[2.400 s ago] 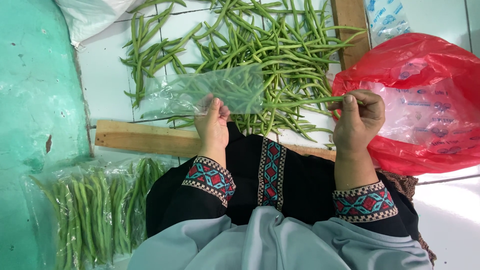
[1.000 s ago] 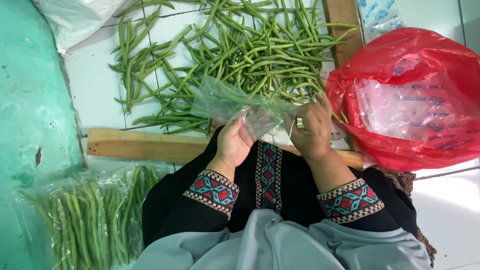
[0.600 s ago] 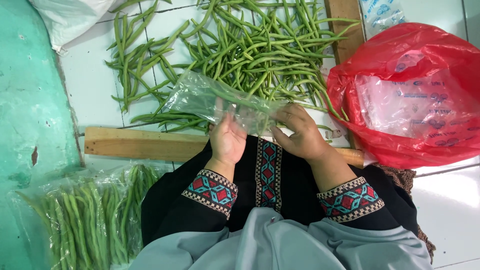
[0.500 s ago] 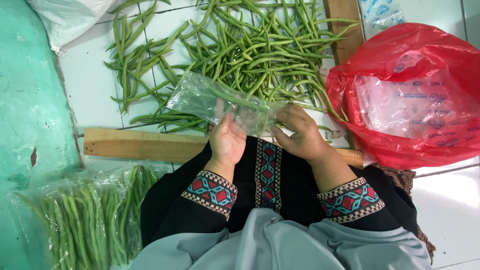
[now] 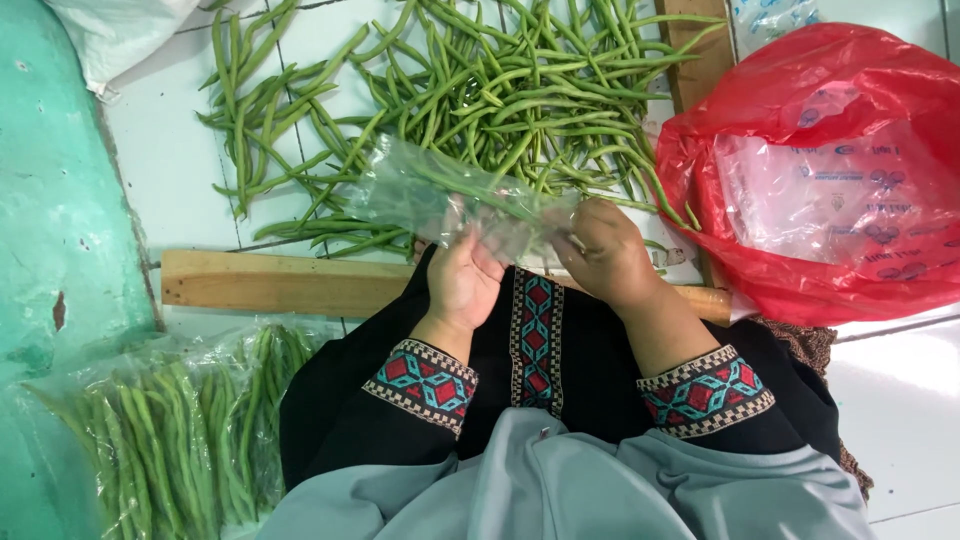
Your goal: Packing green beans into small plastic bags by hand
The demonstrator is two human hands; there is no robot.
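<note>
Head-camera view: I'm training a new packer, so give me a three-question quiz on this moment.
1. True or false: both hands hold the clear thin plastic bag.
2. What lies loose on the white tiled floor beyond the hands?
3. The crumpled red plastic bag is on which side: A left, B right?

Key: 1 true, left hand and right hand; 2 long green beans; 3 B.

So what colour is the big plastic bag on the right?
Red, the plastic bag shows clearly in the head view, with clear packets inside.
</note>
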